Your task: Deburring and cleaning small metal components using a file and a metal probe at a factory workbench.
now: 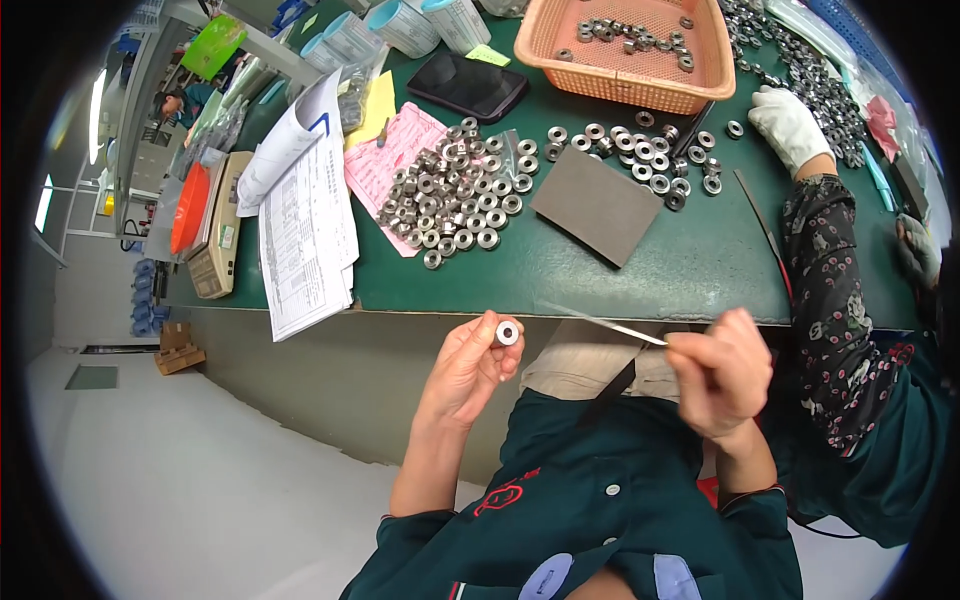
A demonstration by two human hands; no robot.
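Observation:
Between the fingertips of my left hand (460, 370) is a small metal ring (500, 331), its flat face and dark hole turned up. My right hand (725, 370) pinches one end of a thin, slender tool (615, 328), like a needle file. Its tip points left toward the ring and stays apart from it; motion blurs it somewhat. Both hands are just off the front edge of the green table (450, 290). Beyond them lies a heap of similar metal rings (440, 205), partly on a pink sheet (375, 175). A flat grey-brown block (597, 205) sits right of the heap.
A pink plastic basket (625, 85) with several rings stands at the back, loose rings (650, 150) before it. A black phone (468, 87) and papers (305, 220) lie leftward. At right, a co-worker's white-gloved hand (790, 130) reaches near a large metal-parts pile (800, 75).

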